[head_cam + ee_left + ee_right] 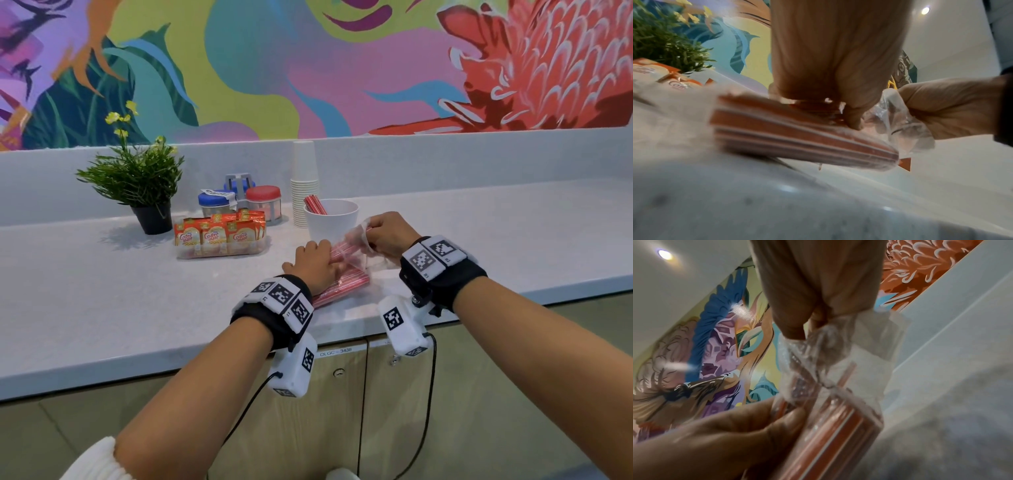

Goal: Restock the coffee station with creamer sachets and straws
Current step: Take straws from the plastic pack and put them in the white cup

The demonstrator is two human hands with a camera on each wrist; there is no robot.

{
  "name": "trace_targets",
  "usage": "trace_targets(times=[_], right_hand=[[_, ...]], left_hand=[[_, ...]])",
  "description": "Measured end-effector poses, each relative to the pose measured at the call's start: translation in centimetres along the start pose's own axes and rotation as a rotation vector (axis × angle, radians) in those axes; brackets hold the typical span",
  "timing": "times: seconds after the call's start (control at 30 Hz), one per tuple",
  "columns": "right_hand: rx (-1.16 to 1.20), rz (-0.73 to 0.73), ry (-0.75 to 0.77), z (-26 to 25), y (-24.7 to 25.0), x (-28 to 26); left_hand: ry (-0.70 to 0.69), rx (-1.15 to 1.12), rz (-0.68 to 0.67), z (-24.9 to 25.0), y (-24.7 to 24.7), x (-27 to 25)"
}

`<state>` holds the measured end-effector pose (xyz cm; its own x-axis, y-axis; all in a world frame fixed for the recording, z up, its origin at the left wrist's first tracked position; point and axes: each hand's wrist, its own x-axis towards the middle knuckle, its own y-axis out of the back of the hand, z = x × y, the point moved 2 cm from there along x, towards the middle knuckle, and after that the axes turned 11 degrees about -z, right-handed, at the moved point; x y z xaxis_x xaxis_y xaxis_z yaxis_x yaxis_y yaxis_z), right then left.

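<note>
A clear plastic bag of red-and-white striped straws (342, 284) lies on the white counter (137, 301) near its front edge. My left hand (317, 262) grips the straw bundle (797, 134) around its middle, thumb (795, 417) pressed on the plastic. My right hand (387, 233) pinches the crumpled open end of the bag (818, 361) and lifts it off the counter. Just behind stands a white cup (334, 222) with a few straws (313, 204) leaning in it. Orange creamer sachets (219, 233) stand in a clear tray (222, 253) to the left.
A stack of paper cups (304, 181) stands behind the white cup. Jars with blue and red lids (263, 202) sit behind the tray, and a potted plant (144, 185) is at the left. The counter runs wide to both sides; cupboard doors (342, 411) lie below.
</note>
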<state>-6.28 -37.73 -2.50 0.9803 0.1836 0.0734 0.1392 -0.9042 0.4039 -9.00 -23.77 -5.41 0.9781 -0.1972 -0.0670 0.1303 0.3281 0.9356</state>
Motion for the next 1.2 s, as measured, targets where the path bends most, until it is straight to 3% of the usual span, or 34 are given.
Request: trace_targets(times=[0.33, 0.47, 0.6, 0.77, 0.93, 1.03, 1.2], right_hand=[[0.064, -0.087, 0.065, -0.1, 1.3, -0.7], [0.141, 0.023, 0.114, -0.3, 1.2, -0.4], [0.436, 0.176, 0.033, 0.7, 0.5, -0.6], [0.543, -0.079, -0.065, 0.7, -1.7, -0.9], [0.327, 0.112, 0.026, 0.9, -1.6, 0.1], [0.349, 0.231, 0.019, 1.2, -1.3, 0.2], [0.498, 0.153, 0.033, 0.8, -2.1, -0.4]], left_hand=[[-0.017, -0.057, 0.033, 0.1, -1.3, 1.1], [-0.005, -0.15, 0.062, 0.1, -1.3, 1.7], [0.009, -0.229, 0.096, 0.3, -1.2, 1.7], [-0.031, -0.278, 0.129, 0.3, -1.0, 1.7], [-0.115, -0.284, 0.051, -0.2, -1.3, 1.8], [-0.095, -0.238, 0.005, -0.1, -1.4, 1.8], [-0.008, -0.126, 0.007, 0.4, -1.8, 2.0]])
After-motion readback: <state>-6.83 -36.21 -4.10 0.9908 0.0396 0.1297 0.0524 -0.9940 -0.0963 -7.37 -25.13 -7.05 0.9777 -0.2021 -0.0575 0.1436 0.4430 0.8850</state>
